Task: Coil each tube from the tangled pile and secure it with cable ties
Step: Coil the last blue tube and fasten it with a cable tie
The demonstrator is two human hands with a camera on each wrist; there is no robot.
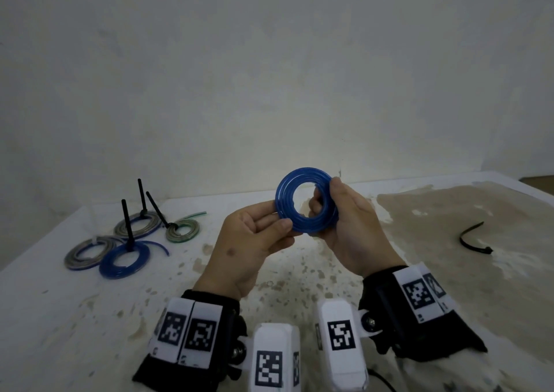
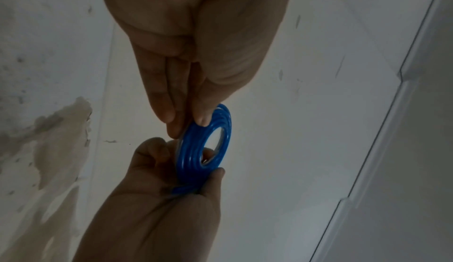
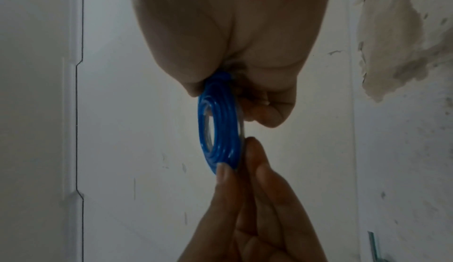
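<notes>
A blue tube wound into a flat coil (image 1: 284,200) is held upright above the table, its hole facing me. My left hand (image 1: 280,222) pinches its lower left edge between thumb and fingers. My right hand (image 1: 326,199) grips the right side, thumb reaching through the hole. In the left wrist view the coil (image 2: 191,150) sits between the left hand's fingertips (image 2: 203,119) above and the right hand (image 2: 196,171) below. The right wrist view shows the coil (image 3: 228,134) edge-on. No tie is visible on this coil. A loose black cable tie (image 1: 475,240) lies on the table to the right.
Several tied coils lie at the left of the white, stained table (image 1: 60,316): a blue one (image 1: 108,267) and grey-green ones (image 1: 136,226), with black tie tails (image 1: 129,226) sticking up. A wall rises right behind the table.
</notes>
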